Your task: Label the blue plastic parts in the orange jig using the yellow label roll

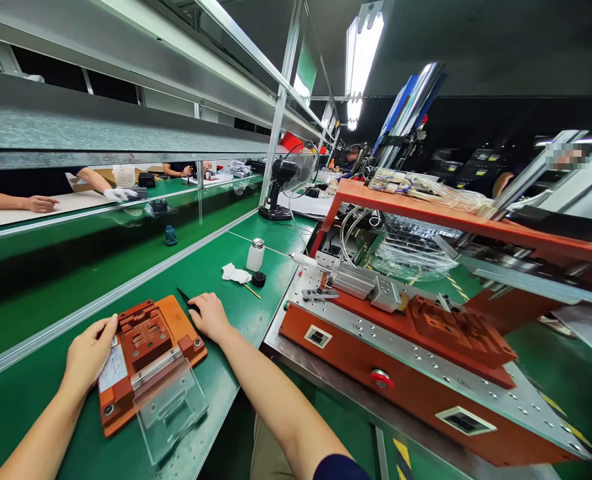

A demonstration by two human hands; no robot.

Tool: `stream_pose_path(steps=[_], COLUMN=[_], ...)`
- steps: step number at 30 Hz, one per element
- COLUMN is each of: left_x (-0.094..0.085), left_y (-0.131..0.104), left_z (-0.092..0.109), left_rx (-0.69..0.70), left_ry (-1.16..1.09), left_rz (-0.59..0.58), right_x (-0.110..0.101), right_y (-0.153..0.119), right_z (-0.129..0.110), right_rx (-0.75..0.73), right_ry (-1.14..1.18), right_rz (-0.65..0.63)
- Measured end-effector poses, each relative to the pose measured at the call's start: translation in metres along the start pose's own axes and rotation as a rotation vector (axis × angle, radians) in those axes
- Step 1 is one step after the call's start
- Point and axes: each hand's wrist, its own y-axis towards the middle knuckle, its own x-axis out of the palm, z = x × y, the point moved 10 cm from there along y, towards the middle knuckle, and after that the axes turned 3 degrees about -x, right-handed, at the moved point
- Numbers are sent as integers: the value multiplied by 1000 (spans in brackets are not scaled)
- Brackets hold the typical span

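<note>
Near the worktop's front edge, the orange fixture [149, 353] lies with its clear lid [169, 400] open. The left hand [90, 353] braces its side, fingers loosely curled; the right hand [210, 317] rests flat beside it, holding nothing. Steady bracing should prevent sliding.

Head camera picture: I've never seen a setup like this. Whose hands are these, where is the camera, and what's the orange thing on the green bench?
The camera sits on a person's head, looking down at their own bare hands. The left hand rests against the side of an orange fixture, a jig with a clear hinged lid lying open. The right hand lies flat on the green bench, its fingers on a thin dark tool. Neither hand holds anything up. Nearby stand a small white bottle, a black cap and a larger orange machine.
</note>
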Motion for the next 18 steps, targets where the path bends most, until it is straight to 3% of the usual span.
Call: stream_pose_path(steps=[11,18], left_x=[0,6], left_y=[-9,-13], left_z=[14,15], left_rx=[92,139], left_ry=[-125,-186], left_rz=[29,20], right_x=[-17,-34], right_y=[-6,-26], right_z=[26,52], right_rx=[157,318], right_ry=[-44,-110], right_rz=[85,157])
